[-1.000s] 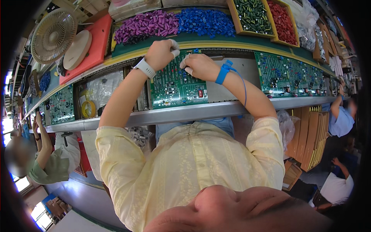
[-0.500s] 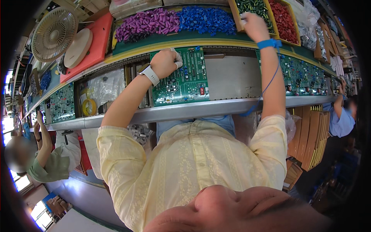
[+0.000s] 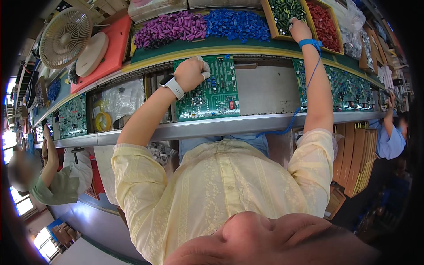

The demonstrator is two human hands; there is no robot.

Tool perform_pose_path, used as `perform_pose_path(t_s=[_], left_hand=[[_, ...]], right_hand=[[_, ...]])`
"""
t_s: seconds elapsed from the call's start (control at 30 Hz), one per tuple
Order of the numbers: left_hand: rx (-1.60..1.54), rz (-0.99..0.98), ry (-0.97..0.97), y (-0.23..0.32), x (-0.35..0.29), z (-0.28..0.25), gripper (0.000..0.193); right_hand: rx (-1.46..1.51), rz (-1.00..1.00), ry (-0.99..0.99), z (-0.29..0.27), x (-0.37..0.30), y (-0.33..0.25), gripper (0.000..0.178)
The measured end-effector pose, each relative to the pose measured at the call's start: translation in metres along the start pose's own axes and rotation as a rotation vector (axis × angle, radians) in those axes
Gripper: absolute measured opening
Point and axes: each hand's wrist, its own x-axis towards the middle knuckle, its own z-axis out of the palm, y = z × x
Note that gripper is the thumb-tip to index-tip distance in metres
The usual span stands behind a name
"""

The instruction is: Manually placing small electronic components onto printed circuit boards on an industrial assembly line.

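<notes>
A green circuit board (image 3: 221, 95) with small blue, white and red components lies on the rail in front of me. Over its upper left part is my left hand (image 3: 191, 74), its fingers curled in and white covers on the fingertips. Whether it grips a part is hidden. My right hand (image 3: 301, 31) reaches into a yellow-edged box of small dark green cylindrical components (image 3: 282, 12). Its fingers are bent together at the pile, and I cannot make out what is between them. A blue wrist strap (image 3: 311, 43) with a coiled cord is on that arm.
Purple components (image 3: 176, 28) and blue components (image 3: 238, 25) lie heaped beyond the rail. Red components (image 3: 322, 26) fill a box at the right. More boards (image 3: 346, 86) sit along the rail. A fan (image 3: 66, 37) stands far left; co-workers are at both sides.
My right hand has moved right, from the green box's left edge into its pile of components. The coiled cord now hangs lower by the rail. My left hand stays over the board.
</notes>
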Motion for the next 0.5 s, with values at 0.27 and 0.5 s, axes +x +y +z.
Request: perform_pose_path(t_s=[0.27,0.5], left_hand=[[-0.004,-0.005,-0.007,-0.001,0.001,0.001,0.010],[0.005,0.009,0.005,-0.006,-0.001,0.001,0.009]], right_hand=[[0.011,0.008,0.054,-0.004,-0.002,-0.001,0.024],[0.072,-0.014,0.250,-0.011,-0.007,-0.015,0.024]])
